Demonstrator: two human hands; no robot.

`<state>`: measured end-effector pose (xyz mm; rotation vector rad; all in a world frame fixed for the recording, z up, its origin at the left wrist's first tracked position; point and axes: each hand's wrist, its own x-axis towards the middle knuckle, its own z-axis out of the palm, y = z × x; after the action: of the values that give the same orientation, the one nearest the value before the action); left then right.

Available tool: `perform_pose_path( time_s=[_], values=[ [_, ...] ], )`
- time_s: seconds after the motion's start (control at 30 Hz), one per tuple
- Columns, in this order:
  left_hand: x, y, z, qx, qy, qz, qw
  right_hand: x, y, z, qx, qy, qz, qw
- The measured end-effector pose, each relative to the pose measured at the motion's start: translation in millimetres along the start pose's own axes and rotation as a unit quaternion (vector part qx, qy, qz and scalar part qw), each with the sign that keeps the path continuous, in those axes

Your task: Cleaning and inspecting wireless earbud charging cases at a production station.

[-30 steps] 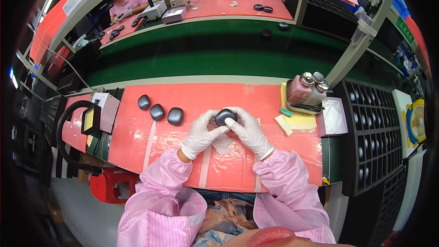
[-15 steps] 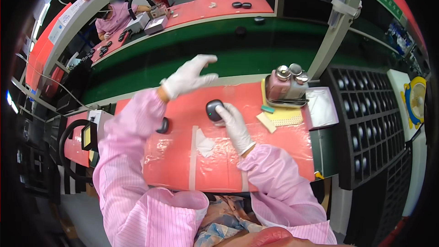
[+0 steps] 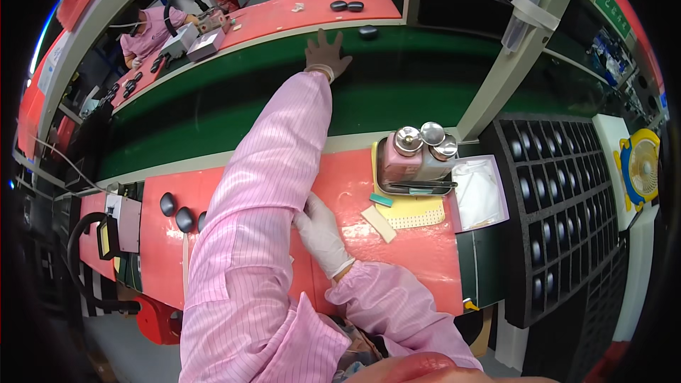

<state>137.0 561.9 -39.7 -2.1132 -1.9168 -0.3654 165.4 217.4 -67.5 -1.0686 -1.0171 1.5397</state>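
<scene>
My left hand, gloved and shaded, reaches far over the green conveyor belt with its fingers spread and nothing in them. Just beyond it to the right, a black rounded case lies near the belt's far edge. In a white glove, my right hand is over the red work mat. Its fingers are bent, and their tips go behind my left sleeve, so whatever they hold is hidden. Left of that sleeve lie two dark cases, with a third partly covered by it.
A tray of metal-topped bottles stands at the mat's back right, beside a cream block and a box of white wipes. Farther right rises a black foam rack of dark cases. Across the belt, co-workers sit at a red bench.
My left hand has reached forward from above the mat to over the belt. My right hand, which held a dark case with a green light, is now partly behind my left sleeve.
</scene>
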Motion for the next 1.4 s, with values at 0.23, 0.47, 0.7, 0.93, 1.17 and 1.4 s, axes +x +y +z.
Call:
perform_pose_path(
  time_s=[0.23, 0.47, 0.7, 0.93, 1.17, 1.4],
  values=[
    [8, -25, 5, -0.127, -0.150, 0.012, 0.981, 4, 7, 9, -0.030, -0.016, -0.021, 0.999],
    [-104, -80, -71, -0.231, -0.066, 0.206, 0.949, -6, -27, 3, 0.141, -0.044, 0.032, 0.989],
    [-308, -153, -180, -0.283, -0.084, 0.125, 0.947, -12, -27, 4, 0.119, -0.032, -0.015, 0.992],
    [-370, -158, -173, -0.342, 0.025, 0.061, 0.937, -17, -26, 13, 0.041, -0.052, -0.103, 0.992],
    [-378, -106, -156, -0.729, -0.165, -0.114, 0.654, -26, -22, 14, -0.123, -0.071, -0.235, 0.962],
    [-389, -115, -163, -0.743, -0.190, -0.124, 0.630, -29, -25, 8, -0.028, -0.150, -0.028, 0.988]
  ],
)
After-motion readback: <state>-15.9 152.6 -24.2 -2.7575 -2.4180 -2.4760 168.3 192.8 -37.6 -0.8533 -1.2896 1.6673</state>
